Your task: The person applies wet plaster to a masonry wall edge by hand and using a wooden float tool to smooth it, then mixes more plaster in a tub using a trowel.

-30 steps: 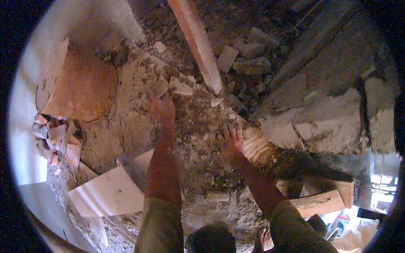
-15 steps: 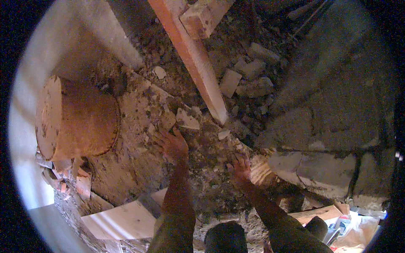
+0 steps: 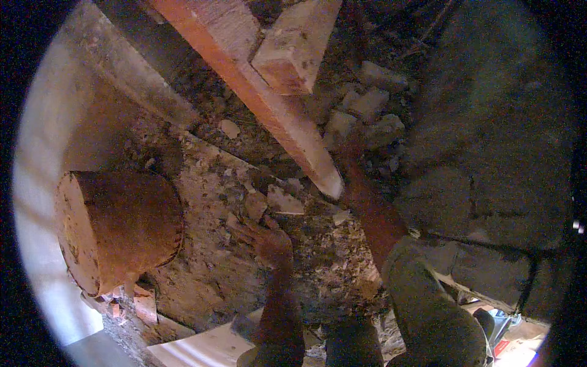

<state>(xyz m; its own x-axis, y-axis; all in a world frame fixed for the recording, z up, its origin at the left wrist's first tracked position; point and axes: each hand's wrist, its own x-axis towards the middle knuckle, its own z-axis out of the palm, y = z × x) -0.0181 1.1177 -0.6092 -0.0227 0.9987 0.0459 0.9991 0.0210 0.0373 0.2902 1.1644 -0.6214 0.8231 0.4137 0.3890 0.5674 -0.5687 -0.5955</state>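
Observation:
My left hand [image 3: 272, 241] rests with its fingers stretched out on a dirt-covered ledge [image 3: 208, 257]. Just beyond its fingertips are a flat tan fragment [image 3: 254, 205] and a pale, angular chunk [image 3: 285, 200]. My right arm reaches forward past the lower end of a reddish wooden beam [image 3: 269, 116]. In shadow, my right hand [image 3: 351, 145] is beside several loose bricks [image 3: 371, 104] in a lower hollow. Its fingers are too dark and blurred to make out, so whether it holds a brick cannot be seen.
A dusty bucket [image 3: 131, 223] lies on its side at the left. A squared timber [image 3: 293, 52] meets the beam at the top. Grey masonry [image 3: 483, 263] borders the right, a pale board [image 3: 202, 348] lies near me, and rubble [image 3: 229, 128] covers the hollow.
My right hand has moved forward from the ledge's edge, past the beam's end, to the bricks. My left hand stays on the ledge. The whole view has shifted.

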